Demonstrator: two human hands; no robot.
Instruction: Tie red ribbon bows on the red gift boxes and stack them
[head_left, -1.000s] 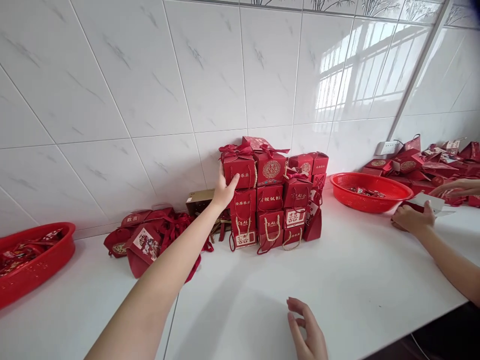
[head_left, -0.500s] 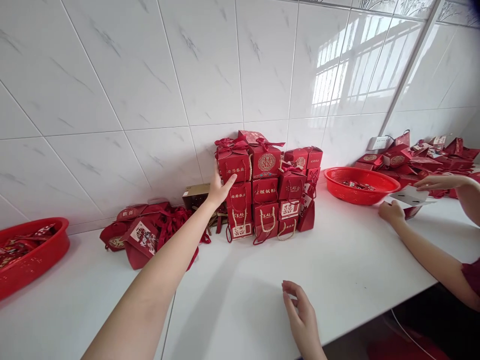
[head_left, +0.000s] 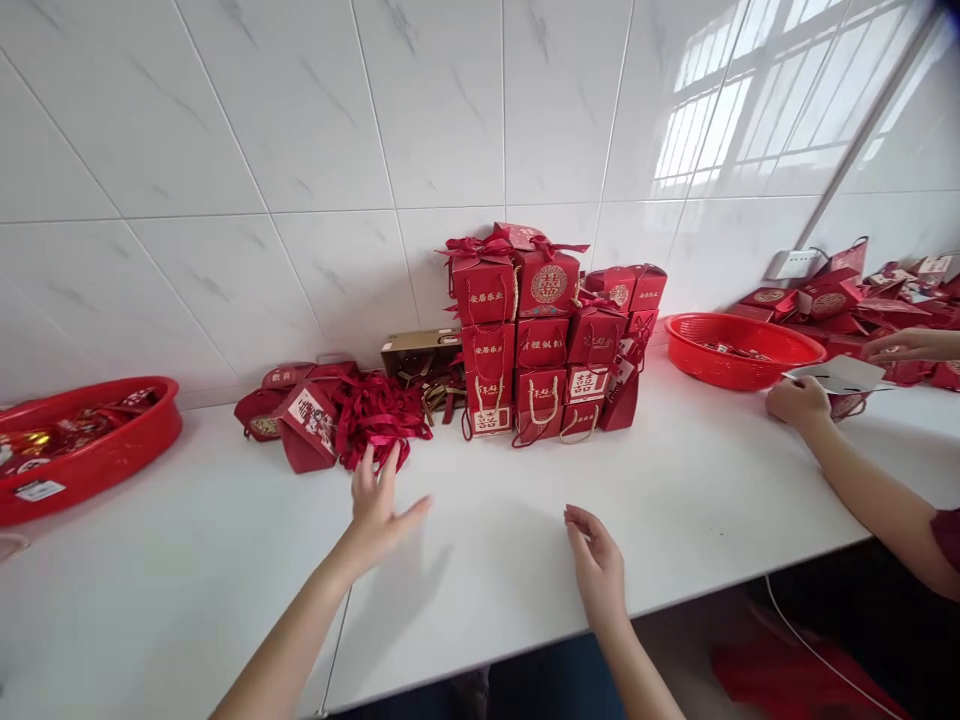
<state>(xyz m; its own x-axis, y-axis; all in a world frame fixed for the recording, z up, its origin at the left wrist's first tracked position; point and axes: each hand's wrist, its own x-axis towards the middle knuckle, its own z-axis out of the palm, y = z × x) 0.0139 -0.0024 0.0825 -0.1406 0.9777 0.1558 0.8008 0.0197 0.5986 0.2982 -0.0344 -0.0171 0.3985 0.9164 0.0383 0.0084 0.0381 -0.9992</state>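
Observation:
My left hand [head_left: 377,512] is open above the white table, its fingers spread. Its fingertips are nearest to a heap of dark red ribbons [head_left: 375,415]; whether they touch it I cannot tell. Folded red gift boxes [head_left: 307,430] lie to the left of the ribbons. My right hand [head_left: 598,565] is low over the table near its front edge, fingers loosely curled and nothing visible in it. Beyond both hands, against the wall, stands a stack of red gift boxes [head_left: 542,345] with gold lettering, cord handles and ribbon bows on top.
An open brown cardboard box [head_left: 420,345] sits behind the ribbons. Red plastic baskets with small packets stand at far left [head_left: 112,465] and right [head_left: 720,375]. At right, a co-worker's hands [head_left: 799,405] hold a partly folded box beside a pile of red boxes [head_left: 847,300].
My left hand has left the top box of the stack and come back down and left toward the ribbons. My right hand stays about where it was. The view has tilted down slightly.

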